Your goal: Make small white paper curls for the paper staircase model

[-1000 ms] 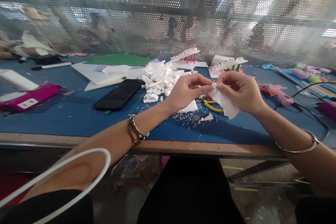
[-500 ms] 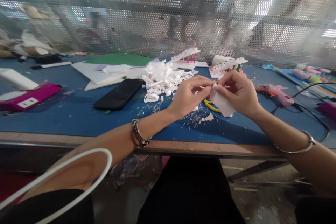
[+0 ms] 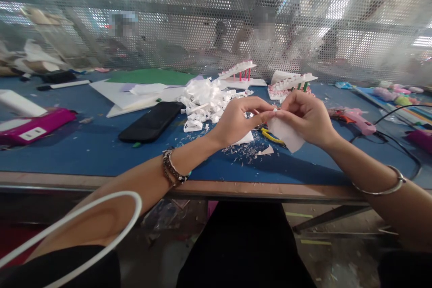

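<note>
A small piece of white paper (image 3: 286, 134) hangs from the fingertips of both hands above the blue table. My left hand (image 3: 238, 119) pinches its upper edge, thumb against forefinger. Beside it, my right hand (image 3: 308, 117) is closed on the same paper, its fingertips touching the left ones. Whatever fold or roll sits between the fingertips is too small to make out. Under the hands lie yellow-handled pliers or scissors (image 3: 272, 137), partly hidden by the paper, and white paper scraps (image 3: 265, 150). A heap of curled white paper pieces (image 3: 205, 101) is just beyond my left hand.
A black phone (image 3: 151, 121) lies left of the heap. Behind are white sheets (image 3: 135, 94), a green sheet (image 3: 151, 76) and two small white models on sticks (image 3: 238, 71). A pink glue gun (image 3: 361, 121) with a black cable is at right, a magenta device (image 3: 37, 126) at left.
The paper has swung slightly right and lower below the fingertips. My fingers have shifted a little along its pinched edge; the left wrist has moved slightly left.
</note>
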Motion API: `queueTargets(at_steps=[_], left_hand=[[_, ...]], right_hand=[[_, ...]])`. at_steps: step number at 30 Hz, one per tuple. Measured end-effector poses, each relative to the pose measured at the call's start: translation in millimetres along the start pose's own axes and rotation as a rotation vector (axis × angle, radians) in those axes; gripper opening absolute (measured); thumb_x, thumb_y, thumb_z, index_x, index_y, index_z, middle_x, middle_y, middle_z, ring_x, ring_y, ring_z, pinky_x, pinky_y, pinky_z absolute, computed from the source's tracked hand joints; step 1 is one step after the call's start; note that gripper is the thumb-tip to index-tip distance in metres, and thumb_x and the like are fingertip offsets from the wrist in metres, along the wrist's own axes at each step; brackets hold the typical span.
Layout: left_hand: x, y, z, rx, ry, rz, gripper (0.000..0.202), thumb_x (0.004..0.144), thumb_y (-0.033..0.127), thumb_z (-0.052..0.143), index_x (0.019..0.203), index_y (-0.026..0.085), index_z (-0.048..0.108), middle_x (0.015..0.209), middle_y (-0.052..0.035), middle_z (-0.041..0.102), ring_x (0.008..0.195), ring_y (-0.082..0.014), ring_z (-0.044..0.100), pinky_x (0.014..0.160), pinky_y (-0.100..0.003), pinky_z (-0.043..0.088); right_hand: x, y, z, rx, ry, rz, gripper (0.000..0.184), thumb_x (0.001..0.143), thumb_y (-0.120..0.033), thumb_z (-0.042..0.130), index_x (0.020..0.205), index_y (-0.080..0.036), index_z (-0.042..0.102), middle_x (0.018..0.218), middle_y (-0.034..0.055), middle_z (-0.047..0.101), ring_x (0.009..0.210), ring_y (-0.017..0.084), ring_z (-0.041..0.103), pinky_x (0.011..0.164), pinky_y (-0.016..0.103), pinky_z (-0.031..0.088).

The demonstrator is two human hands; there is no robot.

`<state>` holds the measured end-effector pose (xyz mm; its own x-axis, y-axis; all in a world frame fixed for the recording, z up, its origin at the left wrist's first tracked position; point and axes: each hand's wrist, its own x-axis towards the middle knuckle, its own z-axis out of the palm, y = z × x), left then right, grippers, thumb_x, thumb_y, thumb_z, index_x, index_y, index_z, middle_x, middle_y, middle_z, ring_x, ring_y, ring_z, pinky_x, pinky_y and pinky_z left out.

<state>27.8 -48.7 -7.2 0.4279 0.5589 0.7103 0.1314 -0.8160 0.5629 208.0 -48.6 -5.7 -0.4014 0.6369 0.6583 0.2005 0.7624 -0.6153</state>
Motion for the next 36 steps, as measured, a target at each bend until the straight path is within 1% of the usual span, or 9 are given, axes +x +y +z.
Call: queueTargets(at_steps=[6,10,13,17,19,23,28,33,36], left_hand=[[2,-5,-7.2,0.422,-0.032,0.201,0.024,0.084,0.034,0.052,0.084,0.015,0.067,0.081,-0.0051,0.068,0.074,-0.0129,0.060,0.067,-0.023,0.043],[1,-9,-7.6,0.529,-0.055,0.240,0.026,0.085,0.032,0.050,0.085,0.014,0.068,0.081,-0.0064,0.069,0.075,-0.0150,0.061,0.065,-0.024,0.043],[0,-9,-5.1,0.421,-0.023,0.203,0.024,0.084,0.032,0.053,0.083,0.014,0.068,0.079,-0.0050,0.069,0.073,-0.0128,0.061,0.066,-0.022,0.043],[1,-8,-1.4,0.106,0.007,-0.009,0.023,0.079,0.035,0.059,0.079,0.014,0.069,0.076,-0.0039,0.069,0.069,-0.0101,0.060,0.061,-0.018,0.044],[2,-8,-1.2,-0.030,0.004,-0.111,0.025,0.076,0.037,0.062,0.077,0.013,0.068,0.072,-0.0033,0.067,0.063,-0.0089,0.058,0.056,-0.018,0.043],[3,-9,-3.8,-0.141,0.002,-0.263,0.028,0.070,0.040,0.067,0.072,0.012,0.067,0.058,0.0000,0.059,0.047,-0.0043,0.044,0.042,-0.017,0.031],[4,-11,-5.5,-0.211,-0.042,-0.318,0.027,0.069,0.040,0.068,0.070,0.013,0.066,0.054,0.0018,0.053,0.046,-0.0035,0.038,0.041,-0.018,0.025],[4,-13,-5.2,-0.311,-0.144,-0.384,0.022,0.070,0.036,0.068,0.075,0.015,0.068,0.062,0.0007,0.058,0.054,-0.0050,0.046,0.051,-0.019,0.033],[4,-13,-5.0,-0.360,-0.160,-0.403,0.022,0.069,0.034,0.068,0.080,0.015,0.069,0.068,0.0000,0.062,0.059,-0.0059,0.049,0.057,-0.020,0.037]], right_hand=[[-1,2,-3,-0.197,-0.045,-0.059,0.014,0.080,-0.030,0.057,0.077,-0.017,0.052,0.058,-0.0046,0.053,0.049,0.005,0.046,0.042,0.017,0.032],[-1,4,-3,-0.263,-0.044,-0.074,0.013,0.081,-0.028,0.056,0.078,-0.016,0.053,0.057,-0.0048,0.052,0.049,0.005,0.044,0.044,0.018,0.032],[0,3,-2,-0.219,-0.046,-0.047,0.013,0.081,-0.028,0.055,0.077,-0.017,0.051,0.058,-0.0049,0.050,0.048,0.004,0.042,0.043,0.017,0.030],[0,2,1,-0.109,-0.038,-0.010,0.014,0.081,-0.029,0.055,0.076,-0.018,0.048,0.058,-0.0051,0.048,0.047,0.003,0.041,0.040,0.016,0.029],[-1,2,1,-0.104,-0.025,-0.023,0.010,0.082,-0.027,0.053,0.083,-0.019,0.048,0.059,-0.0056,0.049,0.047,0.004,0.042,0.040,0.016,0.030],[-3,0,-2,-0.269,-0.020,-0.160,0.017,0.082,-0.023,0.054,0.098,-0.021,0.052,0.064,-0.0050,0.052,0.054,0.006,0.048,0.050,0.018,0.041],[-1,-7,-10,-0.524,-0.094,-0.309,0.014,0.081,-0.023,0.056,0.093,-0.022,0.062,0.074,-0.0017,0.062,0.065,0.009,0.057,0.061,0.022,0.046],[-1,-11,-14,-0.587,-0.105,-0.487,0.016,0.084,-0.017,0.051,0.094,-0.022,0.062,0.085,0.0014,0.065,0.076,0.010,0.060,0.066,0.022,0.048],[-2,-10,-16,-0.637,-0.126,-0.545,0.015,0.084,-0.016,0.051,0.094,-0.020,0.061,0.087,0.0026,0.064,0.078,0.010,0.059,0.068,0.022,0.048]])
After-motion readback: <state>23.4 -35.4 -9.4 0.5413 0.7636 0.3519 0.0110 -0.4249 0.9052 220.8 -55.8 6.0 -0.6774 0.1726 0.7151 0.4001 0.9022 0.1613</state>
